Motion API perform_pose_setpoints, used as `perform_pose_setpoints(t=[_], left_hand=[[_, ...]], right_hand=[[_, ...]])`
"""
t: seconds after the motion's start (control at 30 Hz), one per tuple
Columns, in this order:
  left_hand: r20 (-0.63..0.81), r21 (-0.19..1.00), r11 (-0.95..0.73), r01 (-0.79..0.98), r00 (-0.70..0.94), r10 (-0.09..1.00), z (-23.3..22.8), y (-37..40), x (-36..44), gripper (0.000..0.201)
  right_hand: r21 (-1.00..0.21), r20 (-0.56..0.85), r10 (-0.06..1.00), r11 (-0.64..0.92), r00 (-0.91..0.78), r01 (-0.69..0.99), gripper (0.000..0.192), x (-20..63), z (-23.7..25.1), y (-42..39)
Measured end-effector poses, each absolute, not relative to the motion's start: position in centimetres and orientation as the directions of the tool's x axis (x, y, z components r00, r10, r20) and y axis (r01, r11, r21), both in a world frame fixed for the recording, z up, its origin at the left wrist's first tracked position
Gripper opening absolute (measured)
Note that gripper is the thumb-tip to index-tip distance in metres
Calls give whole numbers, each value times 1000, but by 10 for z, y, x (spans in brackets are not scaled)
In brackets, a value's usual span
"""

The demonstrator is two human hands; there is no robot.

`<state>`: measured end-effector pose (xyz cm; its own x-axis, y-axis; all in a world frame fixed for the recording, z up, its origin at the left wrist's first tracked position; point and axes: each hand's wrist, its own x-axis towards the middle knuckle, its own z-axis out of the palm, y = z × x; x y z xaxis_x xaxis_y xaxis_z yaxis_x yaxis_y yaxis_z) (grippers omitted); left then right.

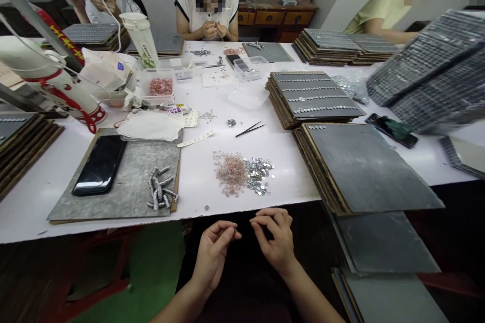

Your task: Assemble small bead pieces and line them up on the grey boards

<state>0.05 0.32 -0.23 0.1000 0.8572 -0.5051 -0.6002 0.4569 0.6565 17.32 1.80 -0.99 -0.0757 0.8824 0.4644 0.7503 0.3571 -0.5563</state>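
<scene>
Head view: white worktable [197, 161] shared with other seated people; pink and silver beads pile [242, 174] lies near the front edge. Left hand [212, 255] and right hand [275, 237] are held below the edge, fingertips pinched on something tiny, unidentifiable; pinches are best kept close and steady

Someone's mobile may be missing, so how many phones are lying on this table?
3: one phone on the grey board at left, one at the right edge, one far centre; others may be hidden.
</scene>
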Motion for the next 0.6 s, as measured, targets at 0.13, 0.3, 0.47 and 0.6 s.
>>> perform_pose_setpoints(t=[0.13,0.3,0.47,0.6], left_hand=[[-506,693,457,-558,75,859,-4,2,0,23],[-475,757,440,-483,57,878,-7,0,1,24],[-440,808,410,-424,31,898,-10,-1,2,23],[-411,839,382,-387,10,912,-9,-3,1,22]], right_hand=[[-453,559,827,245,60,857,19,199,-12,33],[-362,557,830,255,-11,896,28,210,-18,38],[-405,616,788,320,-3,856,14,208,-22,36],[-507,597,802,380,-3,773,11,200,-18,32]])
